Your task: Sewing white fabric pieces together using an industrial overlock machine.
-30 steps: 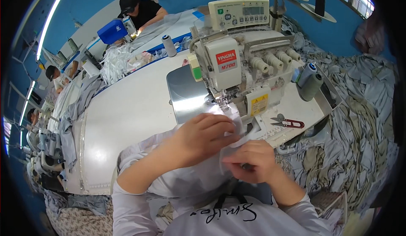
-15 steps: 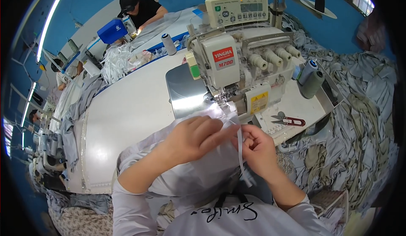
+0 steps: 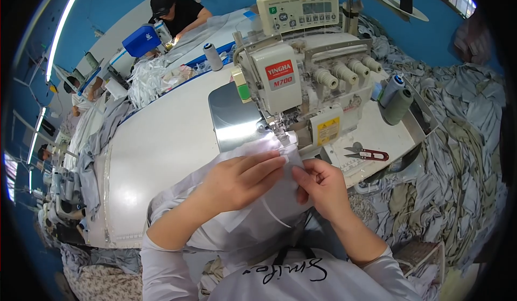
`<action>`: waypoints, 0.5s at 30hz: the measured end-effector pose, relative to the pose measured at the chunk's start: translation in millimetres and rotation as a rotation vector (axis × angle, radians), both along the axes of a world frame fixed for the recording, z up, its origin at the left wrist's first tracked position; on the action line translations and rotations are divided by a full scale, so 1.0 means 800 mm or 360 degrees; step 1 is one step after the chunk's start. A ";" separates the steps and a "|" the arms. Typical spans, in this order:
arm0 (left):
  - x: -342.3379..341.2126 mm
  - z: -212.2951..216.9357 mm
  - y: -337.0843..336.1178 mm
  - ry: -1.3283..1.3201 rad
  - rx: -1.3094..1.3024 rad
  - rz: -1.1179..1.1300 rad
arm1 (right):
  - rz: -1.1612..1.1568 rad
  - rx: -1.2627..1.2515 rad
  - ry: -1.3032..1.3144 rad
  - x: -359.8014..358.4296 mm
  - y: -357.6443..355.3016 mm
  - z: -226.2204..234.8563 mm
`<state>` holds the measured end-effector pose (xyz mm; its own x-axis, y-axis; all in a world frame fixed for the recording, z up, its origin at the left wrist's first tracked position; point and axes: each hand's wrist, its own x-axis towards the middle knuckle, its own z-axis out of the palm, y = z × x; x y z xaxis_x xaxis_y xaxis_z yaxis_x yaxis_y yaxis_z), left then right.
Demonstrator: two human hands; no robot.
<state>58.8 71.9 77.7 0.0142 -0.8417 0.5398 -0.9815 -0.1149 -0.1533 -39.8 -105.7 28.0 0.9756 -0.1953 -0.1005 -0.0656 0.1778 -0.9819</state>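
Note:
A pale, whitish piece of fabric (image 3: 288,188) lies over my lap and the table edge, its far end by the presser foot of an overlock sewing machine (image 3: 281,80). My left hand (image 3: 242,180) rests on it with fingers stretched out flat, tips just short of the needle area. Out from under that hand a narrow white strip (image 3: 276,215) curves down across the cloth; how it is held there is hidden. My right hand (image 3: 326,188) pinches the fabric's right edge between thumb and forefinger, its other fingers curled.
Thread snips (image 3: 367,154) with a dark red handle lie right of the machine, near thread cones (image 3: 398,107). Another cone (image 3: 212,57) stands behind the metal plate (image 3: 234,118). Garment heaps (image 3: 441,171) fill the right side. A co-worker (image 3: 180,15) sews at the back.
The narrow strip has gone from beside my right hand to beneath my left. My left fingers have settled flat on the fabric, and my right hand has shifted slightly left onto its edge.

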 end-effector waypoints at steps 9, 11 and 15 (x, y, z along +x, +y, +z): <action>-0.002 0.003 0.001 0.0038 0.0037 0.0071 | 0.0031 0.0182 -0.0010 0.005 0.002 -0.001; -0.002 0.003 0.002 0.0048 0.0035 0.0086 | 0.0058 0.0186 0.0017 0.006 0.002 -0.001; 0.000 0.005 0.002 0.0147 0.0051 0.0078 | 0.0083 0.0388 -0.0022 0.008 0.001 -0.006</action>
